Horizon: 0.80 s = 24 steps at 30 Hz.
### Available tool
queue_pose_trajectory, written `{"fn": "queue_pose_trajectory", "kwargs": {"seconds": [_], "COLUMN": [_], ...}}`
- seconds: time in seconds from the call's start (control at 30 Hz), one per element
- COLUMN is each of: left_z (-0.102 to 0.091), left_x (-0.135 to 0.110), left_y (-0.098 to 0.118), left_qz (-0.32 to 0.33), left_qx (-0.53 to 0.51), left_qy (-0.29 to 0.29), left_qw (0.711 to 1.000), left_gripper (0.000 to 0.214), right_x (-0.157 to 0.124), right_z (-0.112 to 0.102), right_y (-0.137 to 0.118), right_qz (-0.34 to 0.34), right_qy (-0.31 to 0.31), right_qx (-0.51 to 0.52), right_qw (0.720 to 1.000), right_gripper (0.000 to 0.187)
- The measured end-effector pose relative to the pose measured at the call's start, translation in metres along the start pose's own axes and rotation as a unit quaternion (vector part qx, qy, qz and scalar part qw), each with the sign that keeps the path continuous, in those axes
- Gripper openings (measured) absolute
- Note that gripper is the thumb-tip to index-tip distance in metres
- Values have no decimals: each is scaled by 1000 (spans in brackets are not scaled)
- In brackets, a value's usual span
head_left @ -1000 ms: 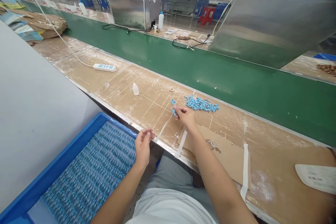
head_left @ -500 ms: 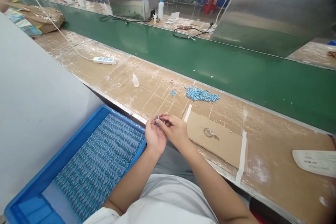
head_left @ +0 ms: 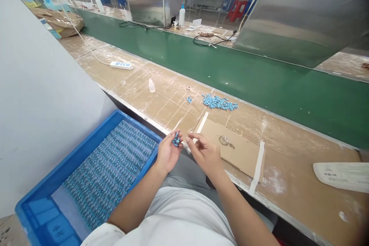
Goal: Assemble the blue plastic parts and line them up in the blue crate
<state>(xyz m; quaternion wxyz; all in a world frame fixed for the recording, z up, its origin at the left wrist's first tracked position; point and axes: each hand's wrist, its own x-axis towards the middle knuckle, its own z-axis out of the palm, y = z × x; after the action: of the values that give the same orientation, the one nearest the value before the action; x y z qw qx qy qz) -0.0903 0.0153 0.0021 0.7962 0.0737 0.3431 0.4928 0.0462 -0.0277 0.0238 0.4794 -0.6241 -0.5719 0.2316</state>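
Several small blue pieces with thin dark ends (head_left: pixel 176 139) rest in my left hand (head_left: pixel 168 154), held at its curled fingers with the palm turned up. Just to the right, over the table's front edge, is my right hand (head_left: pixel 206 153). Its thumb and index fingertips come close together in a pinch; whether something tiny sits between them is too small to make out. A pile of similar blue pieces (head_left: pixel 219 102) lies farther back on the table, with a few loose blue pieces (head_left: pixel 189 99) to its left. At my left, a blue tray (head_left: pixel 72 150) holds many such pieces in rows.
A cardboard sheet (head_left: pixel 236 148) with white tape strips lies right of my hands. Behind stand a small translucent bottle (head_left: pixel 151 85) and a white power strip (head_left: pixel 121 65). A green belt (head_left: pixel 173 52) runs along the back. A white panel (head_left: pixel 49 96) rises on the left.
My right hand has drawn away to the right from my left hand. The blue pieces in the left hand now show more plainly. The camera view has shifted slightly.
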Motion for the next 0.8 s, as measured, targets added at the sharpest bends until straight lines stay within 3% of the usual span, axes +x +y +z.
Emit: {"fn": "queue_pose_trajectory", "kwargs": {"seconds": [0.13,0.27,0.37,0.5,0.7,0.8], "left_z": [1,13,18,8,-20,-40], "left_x": [-10,-19,-27,-44,-78,-100], "left_y": [-23,-34,-37,-42,-50,-48], "left_qz": [0,-47,-62,-51,54,108], "left_qx": [52,92,108,98,78,47], "left_qy": [-48,-73,-75,-67,15,63], "left_qw": [997,992,989,992,995,991], "left_gripper": [25,27,25,25,33,32], "right_x": [-4,-3,-3,-4,-17,-29], "right_z": [-15,-32,-43,-49,-26,-2], "right_y": [16,30,34,30,24,20], "right_qz": [49,77,73,41,1,8], "right_qy": [-69,-135,-156,-173,-262,-317], "right_qx": [23,93,109,134,145,133], "right_qw": [996,983,979,975,954,939], "right_gripper": [39,35,32,35,32,48]}}
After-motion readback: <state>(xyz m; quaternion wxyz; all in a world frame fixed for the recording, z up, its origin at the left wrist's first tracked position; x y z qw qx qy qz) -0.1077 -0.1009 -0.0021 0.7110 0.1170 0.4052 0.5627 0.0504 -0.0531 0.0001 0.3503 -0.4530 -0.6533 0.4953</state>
